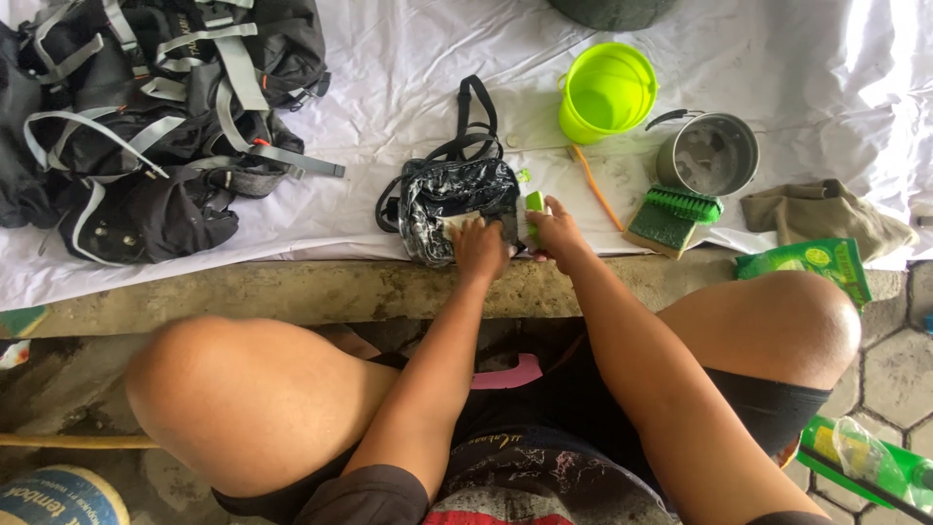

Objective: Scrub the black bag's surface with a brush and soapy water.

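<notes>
Small black bag (457, 199): wet and shiny, lying on the white sheet (389, 107) near its front edge, strap trailing toward the back. Left hand (481, 248): pressed flat on the bag's front side, fingers curled over it. Right hand (556, 231): closed around a green-and-white brush (532, 209), held against the bag's right end. Green bucket (607, 92), metal pot (709, 154), green scrub brush (673, 216): right of the bag. Black backpacks (146, 117): back left corner.

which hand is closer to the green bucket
Right. The right hand sits at the small black bag's right edge, below the green bucket. The left hand rests on the bag, farther left of the bucket.
</notes>
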